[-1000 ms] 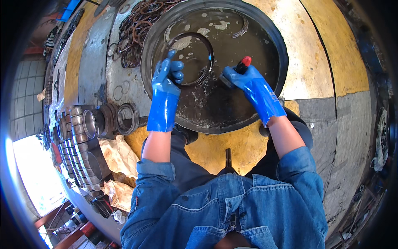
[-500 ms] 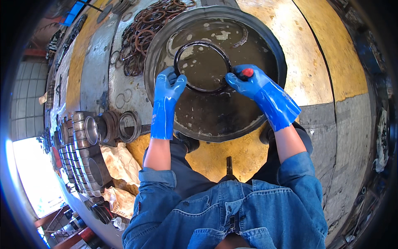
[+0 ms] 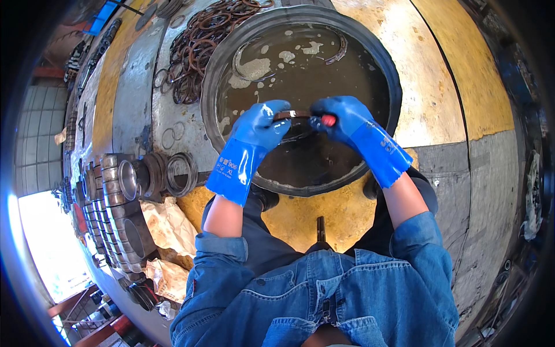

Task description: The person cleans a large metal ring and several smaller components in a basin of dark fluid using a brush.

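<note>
Over a wide round tub (image 3: 395, 92) of murky brown liquid, I hold a dark wet metal ring (image 3: 296, 114) between my blue-gloved hands. My left hand (image 3: 259, 124) is closed round its left side. My right hand (image 3: 346, 115) grips the other side and also holds a tool with a red end (image 3: 328, 120); the rest of that tool is hidden in the glove. The ring is tilted nearly edge-on, so much of it is hidden. Another ring (image 3: 341, 49) lies partly under the liquid at the tub's far side, among patches of pale foam (image 3: 254, 69).
A heap of rusty rings (image 3: 199, 49) lies left of the tub's far side. Stacked metal cylinders (image 3: 118, 208) and larger rings (image 3: 181, 173) stand at the left, beside crumpled brown paper (image 3: 167, 225). Floor plates (image 3: 445, 168) extend to the right.
The ring has turned from facing me to nearly edge-on. My left hand has moved right and rolled over, coming closer to my right hand, which still holds the red-ended tool.
</note>
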Action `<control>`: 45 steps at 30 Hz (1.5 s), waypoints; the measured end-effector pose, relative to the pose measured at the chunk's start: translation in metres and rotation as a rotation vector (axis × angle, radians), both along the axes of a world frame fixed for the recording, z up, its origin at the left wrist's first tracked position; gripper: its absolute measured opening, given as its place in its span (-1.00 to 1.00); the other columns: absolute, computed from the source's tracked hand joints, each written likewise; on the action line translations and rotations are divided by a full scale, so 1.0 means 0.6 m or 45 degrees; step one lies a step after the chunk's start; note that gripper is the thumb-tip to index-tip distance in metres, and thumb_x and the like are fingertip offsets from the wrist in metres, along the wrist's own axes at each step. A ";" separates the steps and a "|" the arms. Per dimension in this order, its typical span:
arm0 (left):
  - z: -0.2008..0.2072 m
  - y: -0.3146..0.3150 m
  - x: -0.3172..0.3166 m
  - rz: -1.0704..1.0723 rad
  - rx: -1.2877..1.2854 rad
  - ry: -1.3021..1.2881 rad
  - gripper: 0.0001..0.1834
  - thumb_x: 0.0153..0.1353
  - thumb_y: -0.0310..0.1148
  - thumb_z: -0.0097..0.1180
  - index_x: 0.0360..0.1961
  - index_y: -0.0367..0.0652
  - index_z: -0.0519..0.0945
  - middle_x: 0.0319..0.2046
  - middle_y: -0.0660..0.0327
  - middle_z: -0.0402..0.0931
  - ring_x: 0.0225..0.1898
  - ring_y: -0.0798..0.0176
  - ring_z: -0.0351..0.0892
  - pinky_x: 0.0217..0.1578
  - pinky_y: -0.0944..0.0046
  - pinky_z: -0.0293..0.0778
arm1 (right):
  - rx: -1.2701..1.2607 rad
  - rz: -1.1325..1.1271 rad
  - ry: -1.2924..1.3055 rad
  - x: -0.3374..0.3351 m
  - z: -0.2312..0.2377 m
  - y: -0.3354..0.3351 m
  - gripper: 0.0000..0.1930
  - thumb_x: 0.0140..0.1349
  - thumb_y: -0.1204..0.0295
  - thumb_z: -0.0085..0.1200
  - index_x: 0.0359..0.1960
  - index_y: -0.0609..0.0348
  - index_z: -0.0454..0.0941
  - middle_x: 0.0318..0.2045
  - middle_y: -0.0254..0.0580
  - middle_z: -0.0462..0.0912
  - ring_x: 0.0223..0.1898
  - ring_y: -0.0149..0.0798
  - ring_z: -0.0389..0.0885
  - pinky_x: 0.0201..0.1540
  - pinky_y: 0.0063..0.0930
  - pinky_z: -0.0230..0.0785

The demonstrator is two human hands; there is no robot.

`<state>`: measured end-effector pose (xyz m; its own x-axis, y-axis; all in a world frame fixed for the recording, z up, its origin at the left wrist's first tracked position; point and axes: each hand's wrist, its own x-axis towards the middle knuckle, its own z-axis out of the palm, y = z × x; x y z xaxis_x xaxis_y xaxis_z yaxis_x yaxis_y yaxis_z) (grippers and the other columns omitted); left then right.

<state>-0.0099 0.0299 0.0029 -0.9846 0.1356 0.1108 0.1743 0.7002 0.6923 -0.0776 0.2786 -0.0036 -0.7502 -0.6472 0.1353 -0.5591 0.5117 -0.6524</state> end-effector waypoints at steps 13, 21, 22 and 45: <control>0.001 -0.028 0.006 0.686 1.124 -0.622 -0.68 0.39 -0.27 0.26 0.09 -0.16 0.64 -0.38 0.18 0.73 -0.64 0.54 0.35 -0.63 0.48 0.17 | -0.924 -0.153 -0.563 0.022 0.049 -0.041 -0.80 0.31 0.48 0.27 -0.07 0.23 0.75 -0.21 -0.11 0.81 -0.19 -0.37 0.75 -0.07 -0.43 0.60; 0.001 -0.023 0.006 0.662 1.460 -0.724 -0.54 0.39 -0.28 0.24 0.27 -0.13 0.55 -0.48 0.30 0.60 -0.71 0.53 0.22 -0.66 0.41 0.07 | -0.866 -0.509 -0.586 -0.003 -0.004 -0.037 -0.81 0.32 0.42 0.24 -0.11 0.20 0.75 -0.35 -0.24 0.78 -0.31 -0.45 0.69 -0.14 -0.48 0.57; -0.004 -0.033 0.007 0.604 1.550 -0.714 -0.50 0.40 -0.27 0.22 0.33 -0.13 0.51 -0.50 0.33 0.56 -0.73 0.53 0.18 -0.67 0.40 0.05 | -0.845 -0.603 -0.661 -0.007 -0.021 -0.035 -0.80 0.32 0.38 0.22 -0.13 0.20 0.76 -0.38 -0.26 0.77 -0.33 -0.45 0.68 -0.17 -0.49 0.55; 0.010 0.022 0.009 0.714 1.079 -0.483 -0.65 0.37 -0.37 0.28 0.16 -0.15 0.66 -0.51 0.23 0.67 -0.72 0.49 0.37 -0.71 0.49 0.14 | -0.388 -0.048 0.311 0.008 -0.035 -0.039 -0.66 0.23 0.43 0.19 0.06 -0.10 0.65 -0.10 -0.11 0.76 -0.21 0.09 0.75 -0.18 -0.22 0.62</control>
